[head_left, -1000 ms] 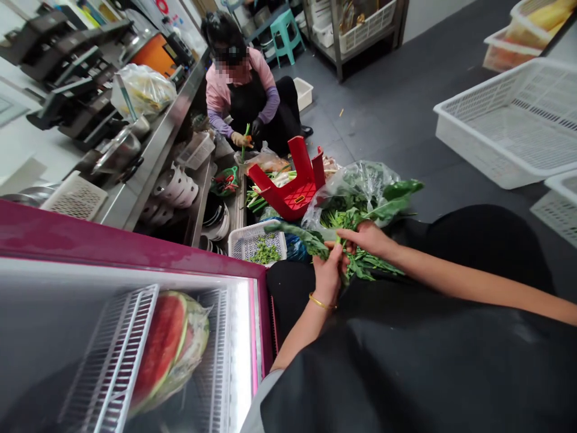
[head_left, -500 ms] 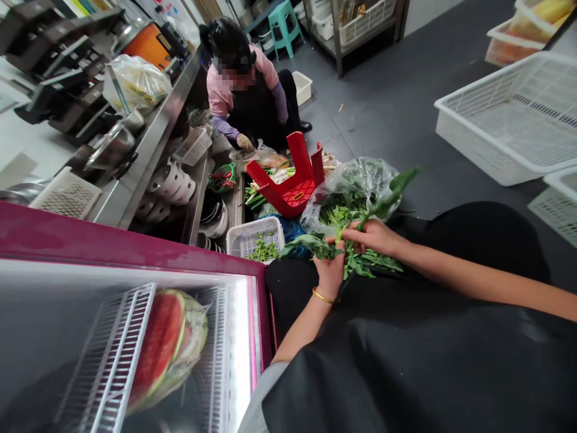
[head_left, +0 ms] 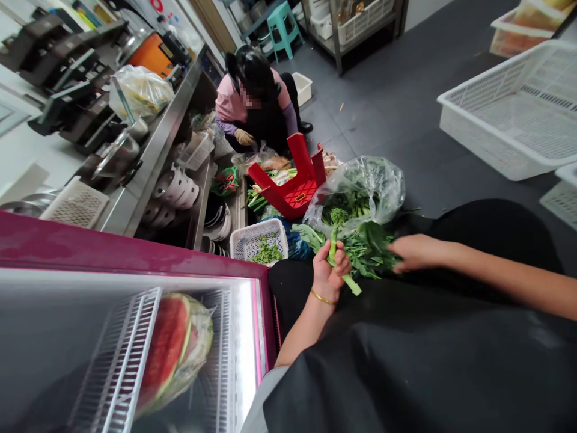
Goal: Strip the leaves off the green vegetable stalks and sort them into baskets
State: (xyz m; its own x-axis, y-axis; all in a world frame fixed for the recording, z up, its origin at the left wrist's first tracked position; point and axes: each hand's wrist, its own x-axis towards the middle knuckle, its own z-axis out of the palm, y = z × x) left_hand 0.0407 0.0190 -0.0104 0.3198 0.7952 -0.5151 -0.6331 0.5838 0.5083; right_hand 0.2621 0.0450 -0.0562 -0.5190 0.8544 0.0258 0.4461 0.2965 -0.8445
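Observation:
My left hand, with a gold bangle at the wrist, is closed around a broccolini stalk. Its floret points up and its pale cut end sticks out below my fingers. My right hand is to the right, blurred by motion, with its fingertips beside a large dark green leaf. Whether it grips that leaf cannot be made out. Loose leaves lie beneath and between my hands. Behind them sits a clear plastic bag with more greens inside.
A white basket with small green pieces stands left of the bag, near an upturned red stool. At lower left is a fridge with a cut watermelon. A co-worker crouches ahead. White crates stand at right.
My hands have moved apart, the right one going right and downward. The broccolini stalk now stands upright in my left hand. The leaf that pointed up at the right is lower.

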